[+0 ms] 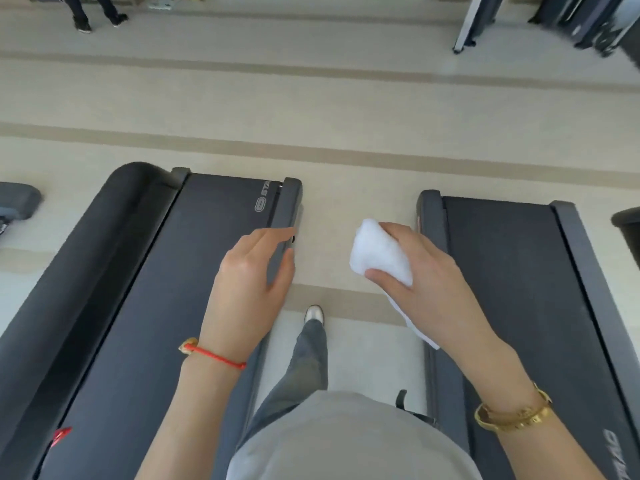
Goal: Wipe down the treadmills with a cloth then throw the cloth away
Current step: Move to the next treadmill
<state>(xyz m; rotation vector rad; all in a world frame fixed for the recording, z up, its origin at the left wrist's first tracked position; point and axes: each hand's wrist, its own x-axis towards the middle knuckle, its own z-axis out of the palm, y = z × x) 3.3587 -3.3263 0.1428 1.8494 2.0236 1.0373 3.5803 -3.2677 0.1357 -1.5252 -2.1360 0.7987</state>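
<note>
I stand in the gap between two dark treadmills. The left treadmill runs from the bottom left up to the middle; the right treadmill fills the right side. My right hand grips a crumpled white cloth, held in the air over the gap, close to the right treadmill's left rail. A tail of the cloth hangs under my wrist. My left hand hovers with relaxed fingers over the right side rail of the left treadmill and holds nothing.
Beige striped floor stretches ahead. My leg and shoe stand in the gap. A person's legs are at the far top left. More dark gym machines stand at the top right, and another machine's edge is at the left.
</note>
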